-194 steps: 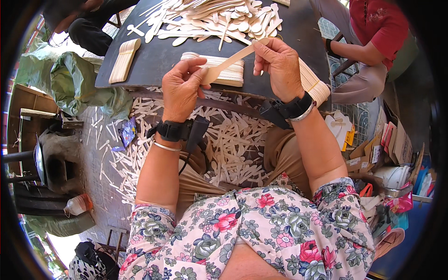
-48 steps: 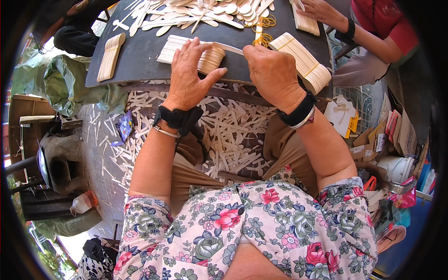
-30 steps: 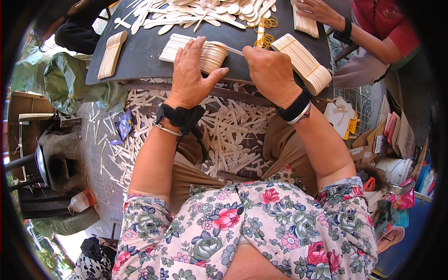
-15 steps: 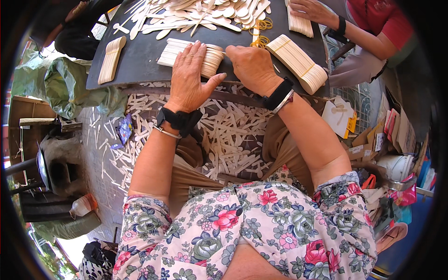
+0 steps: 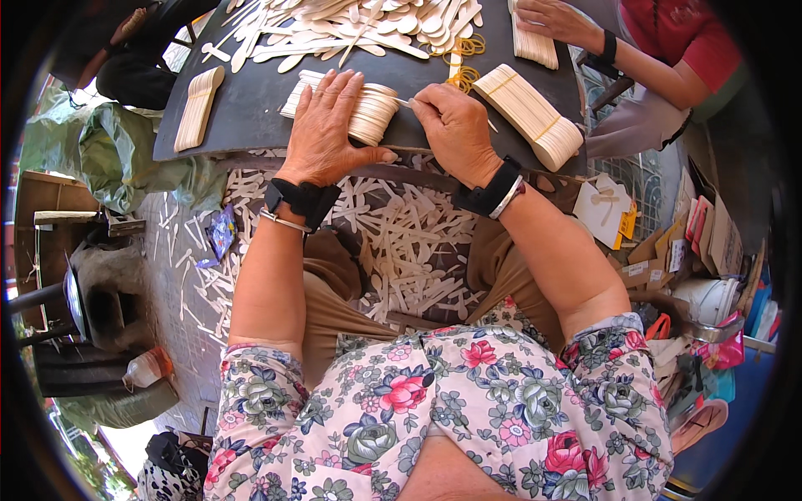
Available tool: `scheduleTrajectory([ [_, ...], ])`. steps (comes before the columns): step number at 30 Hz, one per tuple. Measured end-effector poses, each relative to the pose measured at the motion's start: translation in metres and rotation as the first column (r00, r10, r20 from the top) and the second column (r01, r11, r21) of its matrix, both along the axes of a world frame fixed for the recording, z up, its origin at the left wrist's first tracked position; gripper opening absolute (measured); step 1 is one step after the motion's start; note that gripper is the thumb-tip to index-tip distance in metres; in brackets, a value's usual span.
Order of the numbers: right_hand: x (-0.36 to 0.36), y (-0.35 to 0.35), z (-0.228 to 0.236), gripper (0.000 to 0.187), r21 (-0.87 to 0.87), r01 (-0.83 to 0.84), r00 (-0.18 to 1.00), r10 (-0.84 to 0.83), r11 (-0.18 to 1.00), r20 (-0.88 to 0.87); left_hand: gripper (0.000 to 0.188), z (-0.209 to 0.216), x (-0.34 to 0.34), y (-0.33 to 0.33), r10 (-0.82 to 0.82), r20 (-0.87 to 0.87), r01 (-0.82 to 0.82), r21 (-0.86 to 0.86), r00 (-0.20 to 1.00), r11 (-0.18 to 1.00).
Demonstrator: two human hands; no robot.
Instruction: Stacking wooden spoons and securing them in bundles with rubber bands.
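A stack of pale wooden spoons [image 5: 373,115] lies near the front edge of the dark table. Over its left part rests my left hand [image 5: 324,123], flat, with the fingers stretched and the thumb pointing out to the right. At the stack's right end, my right hand [image 5: 454,121] is closed in a pinch on a thin wooden spoon [image 5: 404,102]; its tip meets the stack, and the rest is hidden in my fingers. Just right of that hand lies a larger spoon bundle [image 5: 530,117], tied with yellow rubber bands.
Loose wooden spoons [image 5: 351,25] are heaped at the table's far side, with yellow rubber bands [image 5: 464,60] beside them. A small bundle [image 5: 199,108] lies at the left. A co-worker's hand [image 5: 547,17] rests on another bundle at the far right. Scattered spoons [image 5: 409,242] cover the floor below.
My left hand has slid slightly left on the stack, baring more of its right part. The right hand has moved a little right, so more of the pinched spoon shows.
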State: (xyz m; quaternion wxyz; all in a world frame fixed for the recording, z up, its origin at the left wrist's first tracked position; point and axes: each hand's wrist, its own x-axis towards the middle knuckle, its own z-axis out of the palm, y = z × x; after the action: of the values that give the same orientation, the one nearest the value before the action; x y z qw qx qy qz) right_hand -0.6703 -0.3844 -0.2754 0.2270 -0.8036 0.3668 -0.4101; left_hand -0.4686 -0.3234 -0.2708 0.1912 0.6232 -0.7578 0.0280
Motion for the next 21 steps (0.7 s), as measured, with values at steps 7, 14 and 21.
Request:
scheduleTrajectory([
  [7, 0.031, -0.006, 0.003, 0.025, 0.185, 0.001, 0.978, -0.039, 0.983, 0.203, 0.116, -0.005, 0.002, 0.000, -0.008, 0.007, 0.008, -0.025, 1.000, 1.000],
  [14, 0.062, -0.028, -0.007, 0.074, 0.157, -0.111, 0.993, 0.105, 0.981, 0.045, 0.112, -0.006, -0.006, -0.002, -0.037, -0.022, 0.036, -0.051, 0.999, 0.998],
  [21, 0.073, -0.031, 0.004, 0.064, 0.131, -0.130, 0.980, 0.147, 0.983, -0.133, 0.101, 0.001, -0.013, -0.001, -0.099, -0.089, 0.090, -0.095, 0.991, 0.991],
])
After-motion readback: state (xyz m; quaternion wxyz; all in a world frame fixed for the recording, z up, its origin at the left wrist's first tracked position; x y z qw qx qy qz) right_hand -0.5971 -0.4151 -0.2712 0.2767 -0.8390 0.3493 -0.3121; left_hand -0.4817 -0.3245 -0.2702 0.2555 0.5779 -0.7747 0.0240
